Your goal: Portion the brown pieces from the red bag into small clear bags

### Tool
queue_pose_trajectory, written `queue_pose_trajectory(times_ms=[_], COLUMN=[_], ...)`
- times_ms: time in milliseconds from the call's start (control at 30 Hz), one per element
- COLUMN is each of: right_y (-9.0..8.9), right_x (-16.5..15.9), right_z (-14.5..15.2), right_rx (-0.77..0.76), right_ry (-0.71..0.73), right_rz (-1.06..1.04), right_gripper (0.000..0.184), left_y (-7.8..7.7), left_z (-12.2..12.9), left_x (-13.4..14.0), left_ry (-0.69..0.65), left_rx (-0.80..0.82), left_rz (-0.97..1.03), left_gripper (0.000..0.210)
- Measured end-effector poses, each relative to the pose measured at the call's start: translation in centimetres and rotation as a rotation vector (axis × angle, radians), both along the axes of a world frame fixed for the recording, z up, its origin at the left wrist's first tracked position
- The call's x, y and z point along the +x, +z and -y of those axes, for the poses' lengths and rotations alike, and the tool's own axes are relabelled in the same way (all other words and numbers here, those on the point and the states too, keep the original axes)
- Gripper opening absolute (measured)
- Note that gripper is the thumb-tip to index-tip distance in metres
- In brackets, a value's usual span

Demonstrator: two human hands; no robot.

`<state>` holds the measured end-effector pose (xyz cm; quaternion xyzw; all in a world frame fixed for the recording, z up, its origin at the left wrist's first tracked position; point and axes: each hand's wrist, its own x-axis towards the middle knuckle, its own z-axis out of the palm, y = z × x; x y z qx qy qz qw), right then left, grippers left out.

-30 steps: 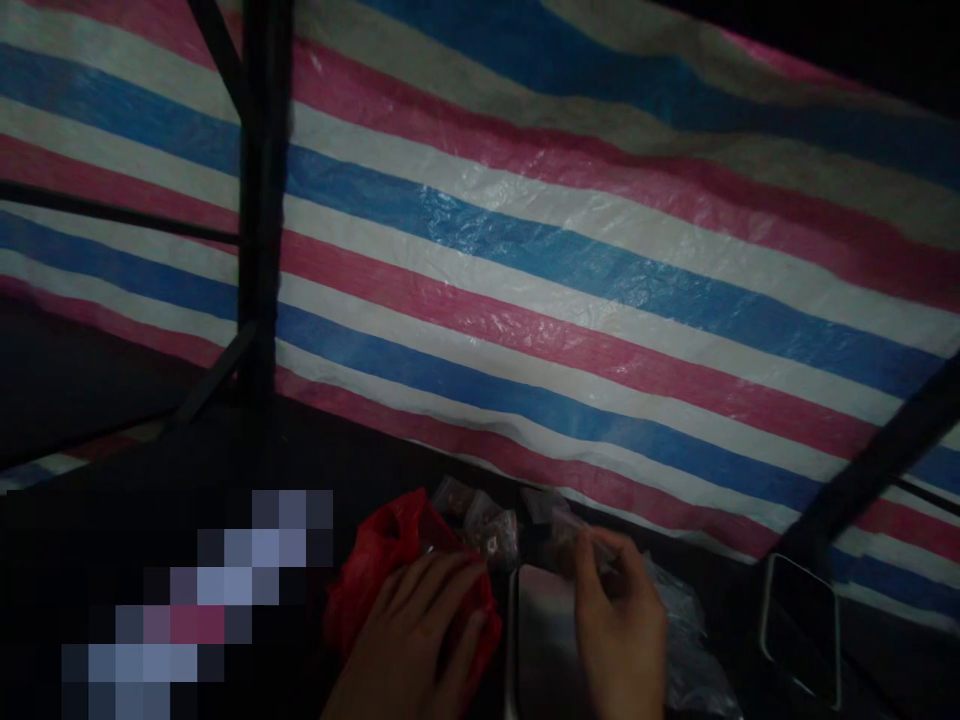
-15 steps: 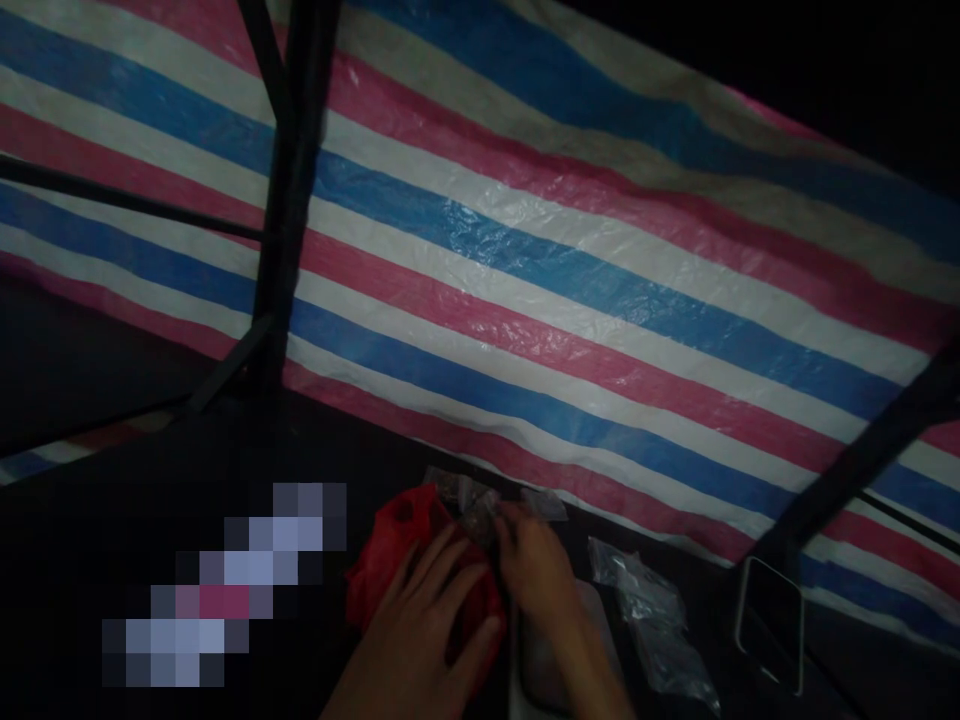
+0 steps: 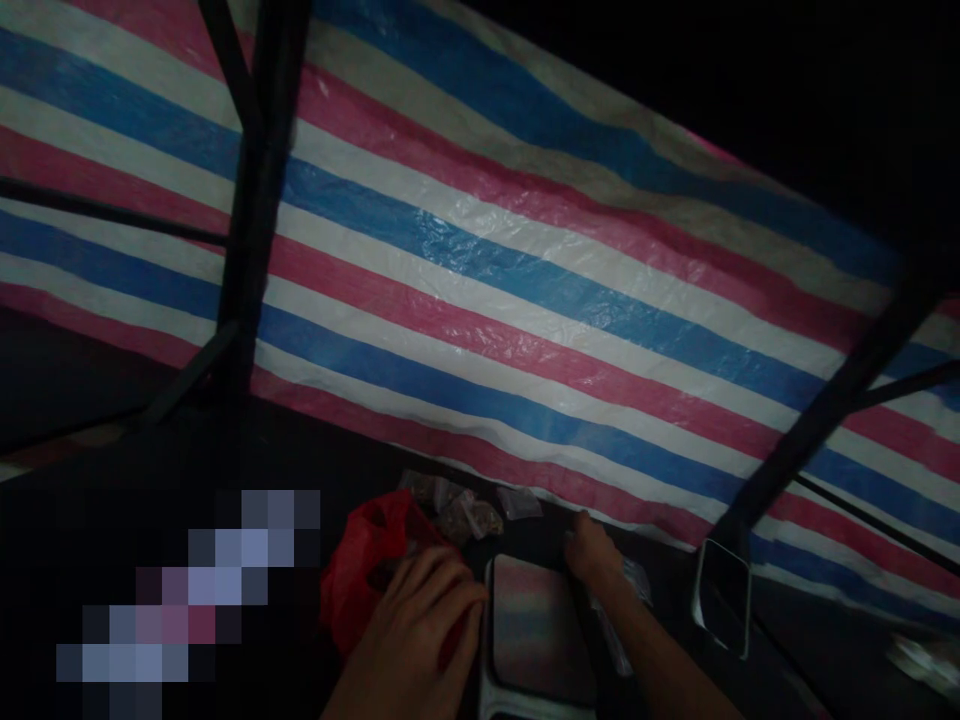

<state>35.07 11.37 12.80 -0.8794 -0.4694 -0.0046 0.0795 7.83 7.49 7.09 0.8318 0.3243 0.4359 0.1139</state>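
My left hand point(image 3: 420, 620) lies over the right side of a crumpled red plastic bag point(image 3: 349, 570), fingers stretched out and thumb apart. What is inside the bag's dark opening cannot be made out. To the right, my right hand point(image 3: 598, 555) is closed at the far end of some clear plastic bags point(image 3: 637, 580), its fingers pinching the edge; hand and forearm cover much of them. Between both hands stands a white device with a flat, shiny top, like a small digital scale point(image 3: 540, 630). Small filled clear bags point(image 3: 469, 512) lie beyond the red bag.
A phone point(image 3: 722, 597) leans against a dark metal post on the right. Behind the dark table hangs a striped plastic sheet point(image 3: 525, 300). Another dark post point(image 3: 255, 200) stands at left. A blurred-out patch point(image 3: 187, 600) covers something on the left.
My right hand has left the small filled bags and moved right to the clear plastic bags. My left hand stays at the red bag. The whole view has shifted slightly.
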Motion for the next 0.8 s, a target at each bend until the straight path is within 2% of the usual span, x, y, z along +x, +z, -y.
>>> queue_pose_trajectory(times_ms=[100, 167, 267, 333, 367, 433, 533, 600, 667, 800], right_y=[1.4, 2.7, 4.2, 4.7, 4.9, 5.0, 5.0, 5.0, 5.0, 5.0], right_x=[-1.1, -2.8, -6.9, -9.9, -11.3, -13.4, -14.6, -14.5, -14.2, -14.2], right_z=[0.0, 0.4, 2.0, 3.6, 4.5, 5.9, 7.0, 7.1, 6.8, 6.6], right_rx=[0.113, 0.180, 0.238, 0.261, 0.282, 0.281, 0.302, 0.324, 0.320, 0.304], right_ry=[0.080, 0.185, 0.359, 0.483, 0.574, 0.641, 0.666, 0.647, 0.629, 0.638], right_rz=[-0.032, -0.064, -0.121, -0.166, -0.239, -0.361, -0.485, -0.549, -0.639, -0.761], right_gripper=[0.027, 0.032, 0.035, 0.040, 0.043, 0.046, 0.042, 0.042, 0.043, 0.043], left_y=[-0.9, -1.4, -2.0, -2.2, -2.2, -2.0, -1.7, -1.5, -1.4, -1.3], left_z=[-0.1, -0.2, -0.3, -0.4, -0.5, -0.6, -0.6, -0.5, -0.4, 0.0], left_x=[0.2, 0.4, 0.7, 0.9, 1.0, 1.2, 1.0, 0.8, 0.5, -0.1], left_ry=[0.066, 0.124, 0.166, 0.169, 0.169, 0.151, 0.124, 0.122, 0.107, 0.065], left_rx=[0.047, 0.064, 0.052, 0.034, 0.029, 0.019, -0.027, -0.064, -0.072, -0.077], left_rz=[0.017, 0.027, 0.045, 0.080, 0.107, 0.161, 0.230, 0.265, 0.288, 0.311], left_gripper=[0.034, 0.056, 0.102, 0.116, 0.114, 0.097, 0.070, 0.061, 0.063, 0.083])
